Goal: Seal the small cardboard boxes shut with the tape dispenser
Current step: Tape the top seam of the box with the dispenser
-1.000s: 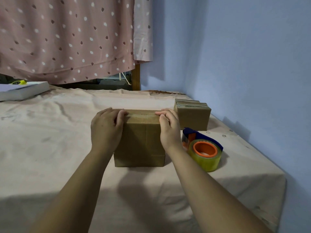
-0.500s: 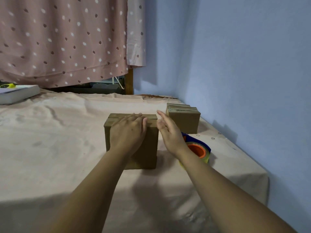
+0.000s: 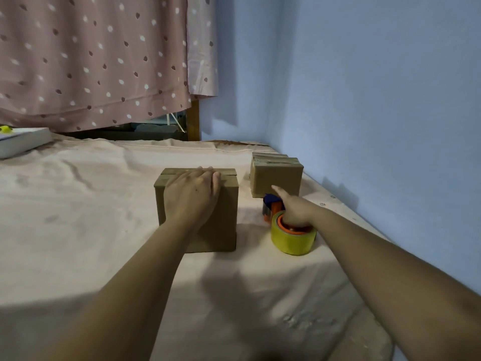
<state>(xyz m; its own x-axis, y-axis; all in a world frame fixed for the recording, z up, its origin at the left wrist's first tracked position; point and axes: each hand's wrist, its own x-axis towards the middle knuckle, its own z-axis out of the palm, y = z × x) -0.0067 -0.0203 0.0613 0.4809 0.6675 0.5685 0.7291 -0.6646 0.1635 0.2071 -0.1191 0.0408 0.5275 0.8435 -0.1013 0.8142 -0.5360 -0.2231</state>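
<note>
On beige cloth [image 3: 91, 217], left hand [image 3: 192, 196] lies flat, fingers [image 3: 205, 175] together, atop brown cardboard box [image 3: 226, 220]. Right hand [image 3: 294, 209] rests on blue-orange tape dispenser [image 3: 294, 242] with yellow roll, just right of box; its fingers hidden, grip undeterminable.

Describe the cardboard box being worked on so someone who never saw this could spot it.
On the pink cloth-covered surface below the dotted curtain, brown boxes stand toward the blue wall. The near box stands left of the yellow tape dispenser. Unlike the far box by the wall, it has the left hand lying flat on it.
</note>
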